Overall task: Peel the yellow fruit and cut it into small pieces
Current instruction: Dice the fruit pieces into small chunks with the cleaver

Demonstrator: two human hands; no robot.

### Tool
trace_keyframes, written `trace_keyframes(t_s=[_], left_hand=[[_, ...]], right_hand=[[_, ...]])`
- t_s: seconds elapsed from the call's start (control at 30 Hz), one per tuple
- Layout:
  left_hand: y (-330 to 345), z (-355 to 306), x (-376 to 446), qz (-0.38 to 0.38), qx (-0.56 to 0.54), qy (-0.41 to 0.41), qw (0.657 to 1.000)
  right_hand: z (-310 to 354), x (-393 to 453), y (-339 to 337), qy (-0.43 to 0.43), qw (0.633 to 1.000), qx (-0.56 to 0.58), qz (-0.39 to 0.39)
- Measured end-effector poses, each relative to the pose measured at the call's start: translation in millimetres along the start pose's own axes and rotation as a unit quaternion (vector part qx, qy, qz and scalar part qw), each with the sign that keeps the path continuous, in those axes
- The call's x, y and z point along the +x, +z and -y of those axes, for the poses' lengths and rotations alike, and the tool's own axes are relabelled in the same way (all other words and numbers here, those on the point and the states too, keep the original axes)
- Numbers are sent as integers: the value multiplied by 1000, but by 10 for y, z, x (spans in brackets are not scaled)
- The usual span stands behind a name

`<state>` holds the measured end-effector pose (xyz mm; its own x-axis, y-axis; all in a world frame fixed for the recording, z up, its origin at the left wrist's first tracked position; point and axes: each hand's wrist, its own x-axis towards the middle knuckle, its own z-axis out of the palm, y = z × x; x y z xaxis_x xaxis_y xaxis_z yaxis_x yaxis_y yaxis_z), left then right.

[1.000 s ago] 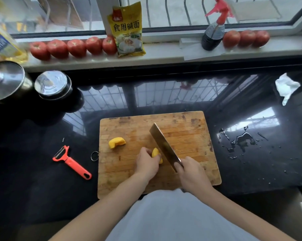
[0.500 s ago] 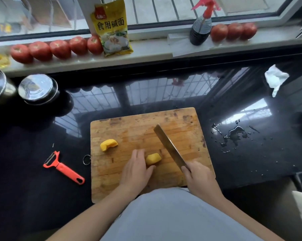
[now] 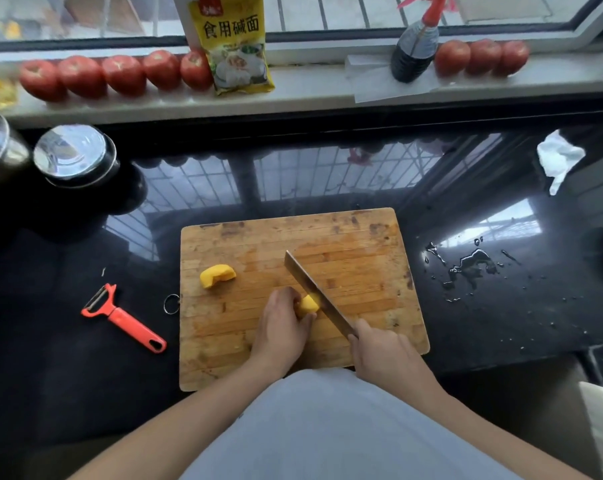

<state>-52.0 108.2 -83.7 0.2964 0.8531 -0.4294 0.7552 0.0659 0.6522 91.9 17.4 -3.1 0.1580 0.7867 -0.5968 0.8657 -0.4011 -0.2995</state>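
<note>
Yellow flesh with no skin shows on both pieces of the fruit, so the peeling looks finished and you are now in the cutting step. Your left hand (image 3: 282, 329) curls its fingers (image 3: 302, 318) around the fruit piece (image 3: 308, 304) near the middle of the wooden cutting board (image 3: 362, 244); I think you hold it this way so it does not slide and the fingertips stay behind the blade. Your right hand (image 3: 385, 348) wraps its fingers around the handle of the cleaver (image 3: 314, 292), and the blade stands against the right side of the held piece, so that a thin slice can come off. The other fruit piece (image 3: 217, 276) lies well apart on the left part of the board, probably waiting, outside the path of the blade. The red peeler (image 3: 121, 318) rests on the black table (image 3: 68, 375) left of the board, put aside because it is not needed now. Water (image 3: 473, 265) lies on the table at the right, away from your hands.
</note>
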Motion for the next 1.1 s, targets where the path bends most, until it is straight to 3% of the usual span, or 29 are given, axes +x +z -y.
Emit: trace_keyframes(t_s=[0.57, 1.1], left_hand=[[42, 40, 45, -11, -34, -30, 999], [71, 48, 65, -16, -30, -49, 998]], right_hand=[[-161, -138, 91, 18, 997, -70, 35], [-33, 11, 134, 23, 996, -60, 64]])
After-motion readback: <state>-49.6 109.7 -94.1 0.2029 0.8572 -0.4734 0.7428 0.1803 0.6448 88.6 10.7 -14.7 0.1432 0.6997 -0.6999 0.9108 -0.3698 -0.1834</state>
